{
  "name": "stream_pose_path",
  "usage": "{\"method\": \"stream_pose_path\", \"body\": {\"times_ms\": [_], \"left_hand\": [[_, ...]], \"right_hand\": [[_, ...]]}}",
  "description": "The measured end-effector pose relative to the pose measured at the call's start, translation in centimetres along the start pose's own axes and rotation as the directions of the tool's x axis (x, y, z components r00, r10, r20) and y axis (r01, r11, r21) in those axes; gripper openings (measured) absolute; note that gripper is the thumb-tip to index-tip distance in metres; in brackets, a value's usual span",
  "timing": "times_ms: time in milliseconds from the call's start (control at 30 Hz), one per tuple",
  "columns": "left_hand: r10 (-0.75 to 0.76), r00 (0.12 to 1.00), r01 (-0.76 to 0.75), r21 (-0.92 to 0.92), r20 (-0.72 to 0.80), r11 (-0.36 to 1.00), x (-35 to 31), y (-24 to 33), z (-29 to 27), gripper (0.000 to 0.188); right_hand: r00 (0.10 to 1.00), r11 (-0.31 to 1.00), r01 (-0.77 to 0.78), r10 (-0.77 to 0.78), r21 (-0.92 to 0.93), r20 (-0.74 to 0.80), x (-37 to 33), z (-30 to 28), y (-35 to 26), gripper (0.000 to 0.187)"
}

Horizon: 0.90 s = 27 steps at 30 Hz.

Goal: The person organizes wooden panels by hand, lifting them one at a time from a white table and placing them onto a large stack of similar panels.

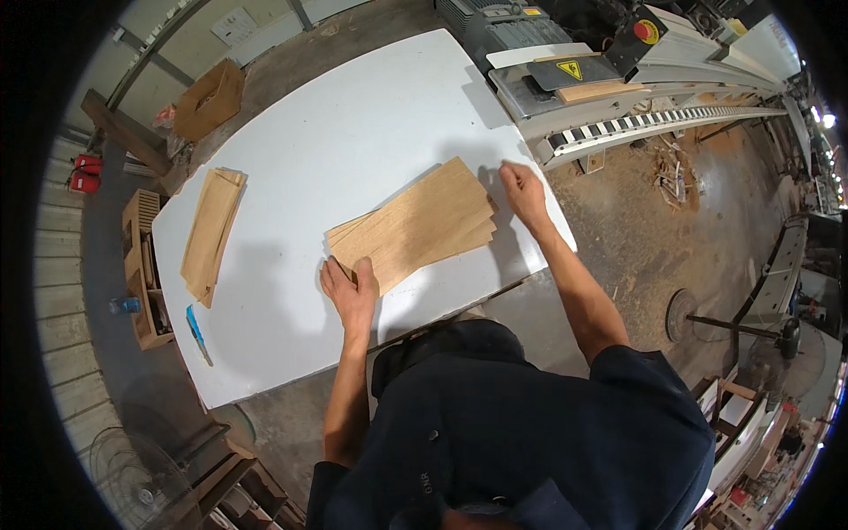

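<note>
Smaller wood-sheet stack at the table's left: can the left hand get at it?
Probably yes: nothing stands on the white tabletop between the left hand and the smaller stack, though the hand is at a corner of the larger stack.

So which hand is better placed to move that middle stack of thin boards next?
Probably the left hand: it is at the left end of the board stack, thumb over the boards. The right hand is apart, beyond the stack's right end, fingers curled.
</note>
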<state>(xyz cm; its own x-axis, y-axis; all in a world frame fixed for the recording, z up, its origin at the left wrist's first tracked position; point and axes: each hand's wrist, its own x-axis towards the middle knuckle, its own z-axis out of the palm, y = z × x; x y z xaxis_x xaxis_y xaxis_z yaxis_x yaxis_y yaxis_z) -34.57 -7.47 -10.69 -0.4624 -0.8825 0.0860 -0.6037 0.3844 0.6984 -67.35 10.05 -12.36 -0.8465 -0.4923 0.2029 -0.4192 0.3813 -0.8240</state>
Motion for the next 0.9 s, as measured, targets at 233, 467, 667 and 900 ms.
{"method": "stream_pose_path", "body": {"times_ms": [233,467,667,900], "left_hand": [[0.051,0.996,-0.036,-0.198,0.072,0.979,2.3,2.8,-0.9,0.03],[0.317,0.947,-0.322,0.22,0.056,0.921,2.7,1.9,0.0,0.074],[0.372,0.912,-0.402,0.204,0.174,0.893,0.9,4.3,-0.3,0.062],[0.292,0.927,-0.283,-0.07,0.237,0.956,0.8,7.6,-0.5,0.055]], "right_hand": [[0.984,0.948,-0.172,0.155,0.269,0.083,-5.9,-1.0,-4.5,0.018],[0.95,0.883,-0.272,0.311,0.383,-0.042,-1.1,0.0,-1.5,0.032],[0.748,0.068,-0.442,0.578,0.894,0.326,10.9,0.5,-1.4,0.032],[0.733,0.101,-0.498,0.58,0.861,0.356,12.0,1.0,-0.7,0.017]]}}
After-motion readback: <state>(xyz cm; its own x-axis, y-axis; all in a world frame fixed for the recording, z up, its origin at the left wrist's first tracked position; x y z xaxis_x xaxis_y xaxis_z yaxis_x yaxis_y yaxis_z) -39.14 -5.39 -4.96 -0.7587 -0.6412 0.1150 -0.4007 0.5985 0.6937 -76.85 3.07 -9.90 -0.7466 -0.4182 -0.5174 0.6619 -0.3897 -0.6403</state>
